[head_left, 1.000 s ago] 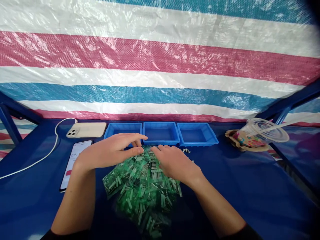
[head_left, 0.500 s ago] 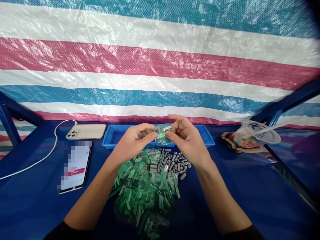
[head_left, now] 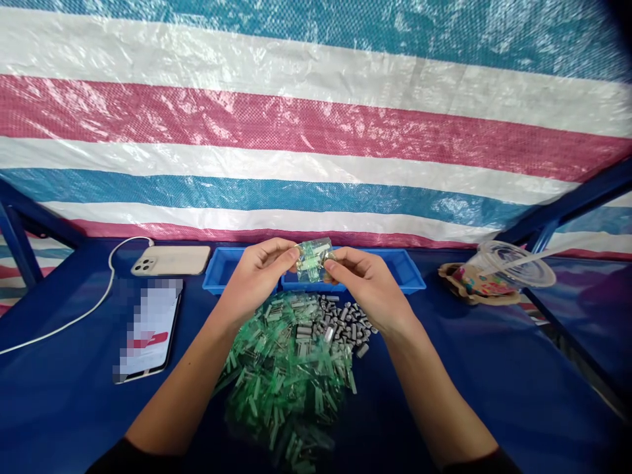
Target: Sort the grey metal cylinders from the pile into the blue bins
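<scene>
Both our left hand (head_left: pixel 261 276) and right hand (head_left: pixel 371 284) pinch a crinkled green packet (head_left: pixel 313 259) by the blue trays (head_left: pixel 223 268). Nearer us than the trays, stubby grey cylinders (head_left: pixel 349 322) adjoin glossy bags (head_left: pixel 276 368).

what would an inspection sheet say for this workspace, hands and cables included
Surface: glossy blue tabletop
Job's things: pile of green packets, loose grey metal pieces at its right, blue trays beyond
Clutter: pale phone, second phone, lidded cup with straw
Hands: fingers of the left hand and right hand pinch one small packet
Cables: white cable running to the pale phone
Surroundings: striped sheet behind, blue frame bars at both sides
</scene>
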Motion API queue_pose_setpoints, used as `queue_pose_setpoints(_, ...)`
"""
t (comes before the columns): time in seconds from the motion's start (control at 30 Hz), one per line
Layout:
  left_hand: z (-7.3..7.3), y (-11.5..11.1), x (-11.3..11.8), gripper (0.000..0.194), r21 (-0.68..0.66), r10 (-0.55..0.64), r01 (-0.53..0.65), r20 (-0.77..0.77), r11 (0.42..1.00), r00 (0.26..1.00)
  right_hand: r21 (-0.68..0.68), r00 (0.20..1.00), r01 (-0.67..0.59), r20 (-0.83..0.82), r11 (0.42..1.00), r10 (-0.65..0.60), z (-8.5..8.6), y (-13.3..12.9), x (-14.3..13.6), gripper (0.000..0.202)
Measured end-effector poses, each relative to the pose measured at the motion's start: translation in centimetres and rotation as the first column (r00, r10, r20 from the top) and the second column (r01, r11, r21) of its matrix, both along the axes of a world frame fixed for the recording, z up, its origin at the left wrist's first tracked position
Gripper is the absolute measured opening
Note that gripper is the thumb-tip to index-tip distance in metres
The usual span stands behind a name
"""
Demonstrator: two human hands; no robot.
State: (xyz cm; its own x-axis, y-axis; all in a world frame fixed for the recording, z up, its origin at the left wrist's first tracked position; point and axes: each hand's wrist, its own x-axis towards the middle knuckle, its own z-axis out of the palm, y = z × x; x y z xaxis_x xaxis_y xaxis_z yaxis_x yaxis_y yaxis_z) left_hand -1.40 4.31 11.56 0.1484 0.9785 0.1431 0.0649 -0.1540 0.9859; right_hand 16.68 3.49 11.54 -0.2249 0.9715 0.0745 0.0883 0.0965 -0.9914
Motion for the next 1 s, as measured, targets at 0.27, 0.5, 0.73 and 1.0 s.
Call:
queue_pose_setpoints(0.27, 0.3, -0.2, -0.1, 0.011, -0.016, -0.089, 0.089, 0.023, 0.996, 0.996, 0.008, 0.997, -0.047, -0.063, 0.999, 0.047, 0.1, -0.1, -0.2, 0.014)
queue_pose_setpoints(0.5, 0.5, -0.6, -0.4, 0.014, 0.014, -0.197, 0.200, -0.133, 0.980, 0.971, 0.038, 0.997, -0.067, 0.050, 0.997, 0.065, 0.2, -0.5, -0.2, 0.016)
queue_pose_setpoints(0.73, 0.2, -0.9, -0.4, 0.027, 0.177, -0.182, 0.213, -0.173, 0.961, 0.968, 0.073, 0.991, -0.026, 0.133, 0.997, 0.016, 0.2, -0.6, -0.6, 0.015)
queue_pose_setpoints(1.0, 0.2, -1.0, 0.6, 0.009, 0.150, 0.111, -0.122, 0.079, 0.981, 0.991, 0.357, 0.994, 0.068, 0.055, 0.932, -0.094, -0.4, -1.7, -2.1, 0.037)
